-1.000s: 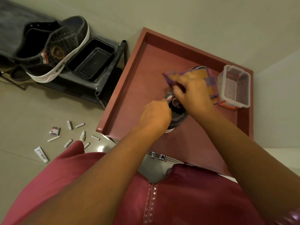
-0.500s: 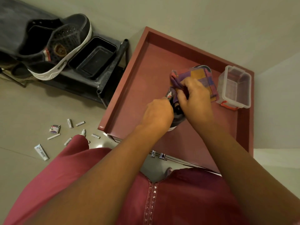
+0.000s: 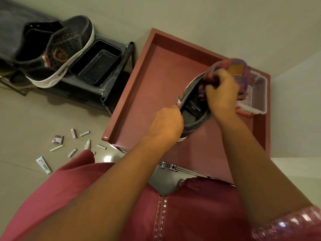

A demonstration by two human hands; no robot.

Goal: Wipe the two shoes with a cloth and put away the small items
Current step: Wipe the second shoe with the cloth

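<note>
Head view: on the red table [image 3: 152, 94], the right hand [image 3: 221, 94] — bunching the cloth [image 3: 231, 66] — has slid from the shoe's [image 3: 192, 108] middle to its far end while the left hand [image 3: 165, 123] grips its heel, so wiping continues — small items [image 3: 73, 145] lie on the floor beside the table.

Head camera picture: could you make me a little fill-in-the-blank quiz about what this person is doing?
1. The right hand grips a checked ____ against the shoe.
2. The left hand holds the shoe at its ____ end.
3. The small items lie scattered on the ____.
4. The clear plastic box stands on the red ____.

Missing words: cloth; heel; floor; tabletop
</note>
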